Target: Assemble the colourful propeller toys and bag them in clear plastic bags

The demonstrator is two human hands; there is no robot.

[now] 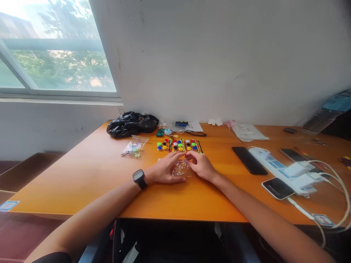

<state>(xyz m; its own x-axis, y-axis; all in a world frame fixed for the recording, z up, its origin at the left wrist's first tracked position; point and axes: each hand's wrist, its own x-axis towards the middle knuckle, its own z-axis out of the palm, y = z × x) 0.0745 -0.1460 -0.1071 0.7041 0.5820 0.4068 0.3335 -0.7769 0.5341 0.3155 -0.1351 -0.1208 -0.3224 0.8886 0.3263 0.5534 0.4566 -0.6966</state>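
A clear plastic bag (181,169) lies on the desk between my two hands. My left hand (163,170), wearing a black watch on the wrist, frames the bag from the left with fingers and thumb stretched apart. At the bag's upper right corner, the curled fingers of my right hand (202,166) pinch the plastic. Just beyond my fingers sit several small colourful round caps (163,144) in groups, with bundles of coloured strips (183,145) between them. A filled clear zip bag (135,147) holding small coloured pieces rests to the left.
Along the back of the desk (90,175) lie a black plastic bag (131,123), glasses (196,133) and papers (248,132). On the right are a black phone (249,160), a power strip (276,166) with chargers and cables, and another device (278,188).
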